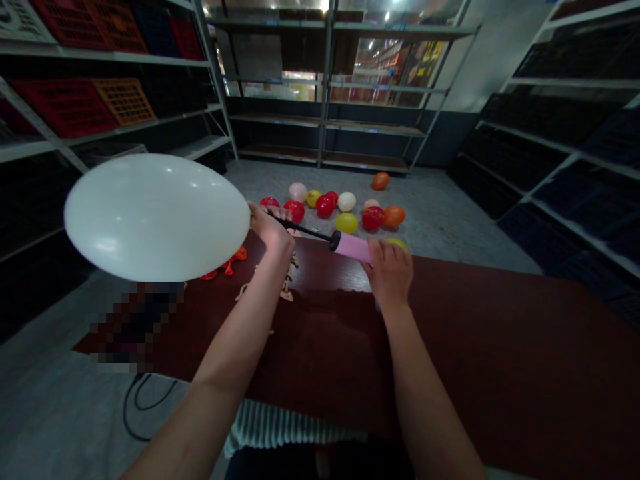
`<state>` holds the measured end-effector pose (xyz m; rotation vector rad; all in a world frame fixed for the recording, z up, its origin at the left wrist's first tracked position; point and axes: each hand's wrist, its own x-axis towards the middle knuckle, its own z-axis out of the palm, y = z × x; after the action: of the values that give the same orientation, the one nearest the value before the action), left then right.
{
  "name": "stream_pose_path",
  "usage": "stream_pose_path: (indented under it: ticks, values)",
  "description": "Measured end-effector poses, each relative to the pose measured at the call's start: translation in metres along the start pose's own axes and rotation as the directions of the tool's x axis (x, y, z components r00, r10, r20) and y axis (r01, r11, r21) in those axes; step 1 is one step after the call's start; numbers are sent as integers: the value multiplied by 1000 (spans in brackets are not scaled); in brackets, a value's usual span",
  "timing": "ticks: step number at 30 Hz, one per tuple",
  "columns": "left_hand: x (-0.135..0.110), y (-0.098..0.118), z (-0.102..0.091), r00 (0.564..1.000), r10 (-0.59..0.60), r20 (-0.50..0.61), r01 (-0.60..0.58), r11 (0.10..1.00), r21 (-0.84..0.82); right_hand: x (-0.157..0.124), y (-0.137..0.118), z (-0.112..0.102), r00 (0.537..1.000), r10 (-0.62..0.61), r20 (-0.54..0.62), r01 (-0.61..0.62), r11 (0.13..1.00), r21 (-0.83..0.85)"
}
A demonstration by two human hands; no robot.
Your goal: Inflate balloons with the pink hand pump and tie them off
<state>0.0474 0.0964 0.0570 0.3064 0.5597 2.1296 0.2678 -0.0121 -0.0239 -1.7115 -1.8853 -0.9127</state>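
A large white balloon (155, 217), swollen with air, points its neck at my left hand (270, 223). The fingers of that hand are closed around the balloon's neck and the end of a balloon pump (353, 247). My right hand (393, 270) is wrapped round the pump's pink barrel, and the black rod shows between the two hands. Both hands are raised above the dark brown table (450, 320). On it, partly behind my left forearm, lie several uninflated beige balloons (287, 290) and red-orange ones (230, 263).
Several inflated balloons, among them a yellow one (346, 223) and an orange one (381, 181), lie on the floor beyond the table. Metal shelving (325, 123) stands behind them. Racks with crates (65, 107) flank both sides. A black cable (131, 407) hangs by the table's near left edge.
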Motion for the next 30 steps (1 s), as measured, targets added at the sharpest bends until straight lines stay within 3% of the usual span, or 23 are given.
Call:
stream_pose_path:
  ticks: [5, 10, 16, 25, 30]
  values:
    - [9, 19, 3, 998, 30, -58, -32, 999, -37, -4, 14, 3, 997, 34, -63, -33, 999, 13]
    - [11, 21, 4, 992, 78, -102, -79, 997, -8, -3, 5, 5, 992, 99, -77, -97, 995, 35]
    - [-4, 10, 8, 994, 90, -56, -92, 995, -30, -2, -6, 3, 987, 146, -72, -142, 988, 52]
    - [-51, -24, 9, 998, -12, 69, 12, 1000, 10, 2, -46, -10, 985, 174, 2, -173, 977, 126]
    - [-44, -36, -2, 997, -29, 71, 29, 1000, -5, 4, -50, -15, 993, 113, 36, -116, 988, 104]
